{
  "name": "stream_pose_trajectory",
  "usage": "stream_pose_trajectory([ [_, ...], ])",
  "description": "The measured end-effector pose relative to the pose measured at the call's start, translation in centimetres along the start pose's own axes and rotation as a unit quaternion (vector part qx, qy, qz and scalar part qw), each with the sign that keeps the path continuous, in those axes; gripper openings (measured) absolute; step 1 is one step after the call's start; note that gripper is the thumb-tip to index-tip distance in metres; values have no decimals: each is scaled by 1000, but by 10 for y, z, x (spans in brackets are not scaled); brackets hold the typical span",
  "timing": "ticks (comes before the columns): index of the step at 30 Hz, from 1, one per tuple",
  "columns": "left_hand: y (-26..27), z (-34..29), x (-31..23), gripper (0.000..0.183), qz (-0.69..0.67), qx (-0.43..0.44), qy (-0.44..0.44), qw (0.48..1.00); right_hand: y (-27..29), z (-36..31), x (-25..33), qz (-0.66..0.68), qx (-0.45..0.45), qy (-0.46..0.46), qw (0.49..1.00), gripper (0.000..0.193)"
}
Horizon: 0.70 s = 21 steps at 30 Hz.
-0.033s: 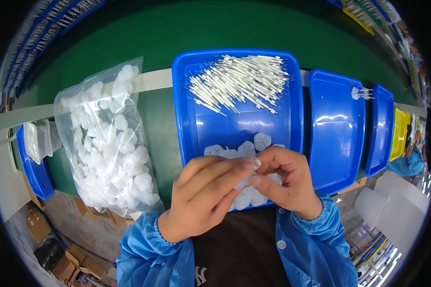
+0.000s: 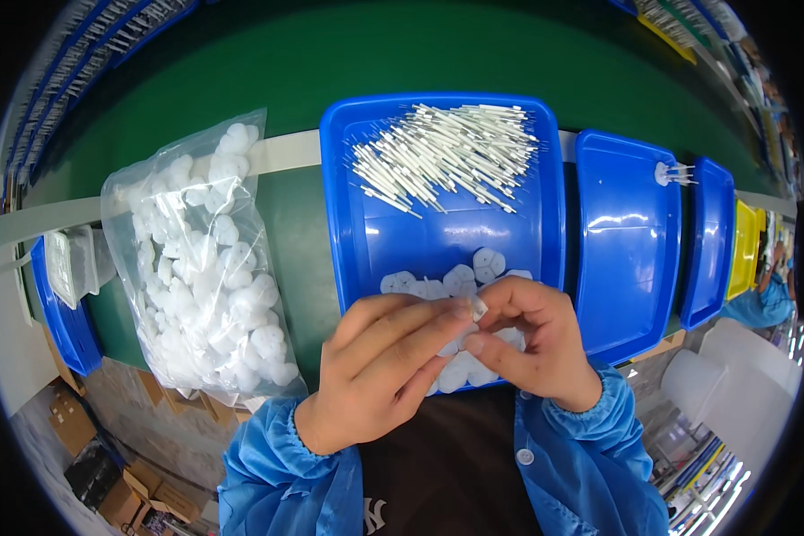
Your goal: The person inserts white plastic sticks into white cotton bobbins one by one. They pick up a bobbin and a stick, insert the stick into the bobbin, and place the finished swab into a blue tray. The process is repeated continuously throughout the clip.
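Our green worktop (image 2: 297, 223) holds a blue tray (image 2: 438, 232). Above its near end, our left hand (image 2: 375, 362) slants rightward, back up, fingers outstretched; our right hand (image 2: 547, 344) curls inward, thumb and forefinger bent. Both grips pinch a small white piece (image 2: 479, 308) between them.

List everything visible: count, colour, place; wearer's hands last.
Bench: one, green, below
Large tray: one, blue, centre
Sticks: many, white, its far half
Discs: several, white, its near end
Bag of white pieces: one, clear, left
Smaller trays: two, blue, right
Stemmed piece: one, white, nearer smaller tray
Bins: unclear, yellow, far right
Containers: unclear, clear, far left
Cartons: several, brown, lower left
Co-worker's sleeve: one, blue, far right
Small piece: one, white, left fingertips
Left hand: one, blue cuff, over discs
Right hand: one, blue cuff, alongside
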<state>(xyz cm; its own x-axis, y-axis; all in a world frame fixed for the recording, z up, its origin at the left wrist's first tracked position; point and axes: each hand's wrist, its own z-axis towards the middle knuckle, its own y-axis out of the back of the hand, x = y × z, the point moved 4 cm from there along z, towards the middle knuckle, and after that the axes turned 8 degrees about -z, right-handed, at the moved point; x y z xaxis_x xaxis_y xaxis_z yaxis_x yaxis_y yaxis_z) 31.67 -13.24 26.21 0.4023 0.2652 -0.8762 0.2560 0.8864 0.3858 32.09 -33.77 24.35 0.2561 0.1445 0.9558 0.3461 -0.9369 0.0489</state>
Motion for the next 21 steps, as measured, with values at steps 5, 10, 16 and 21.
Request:
stream_pose_trajectory([
  [5,9,2,3,32,-49,6,-29,998,22,-5,11,-184,-41,94,978,26],
  [10,10,-4,19,34,-134,-45,102,985,43,56,18,-606,-169,236,740,30],
  [16,15,-21,25,33,-201,-82,196,956,41,62,8,-627,-162,175,741,36],
  [21,9,-11,27,56,-230,-70,179,954,53,35,2,-288,-163,95,939,30],
])
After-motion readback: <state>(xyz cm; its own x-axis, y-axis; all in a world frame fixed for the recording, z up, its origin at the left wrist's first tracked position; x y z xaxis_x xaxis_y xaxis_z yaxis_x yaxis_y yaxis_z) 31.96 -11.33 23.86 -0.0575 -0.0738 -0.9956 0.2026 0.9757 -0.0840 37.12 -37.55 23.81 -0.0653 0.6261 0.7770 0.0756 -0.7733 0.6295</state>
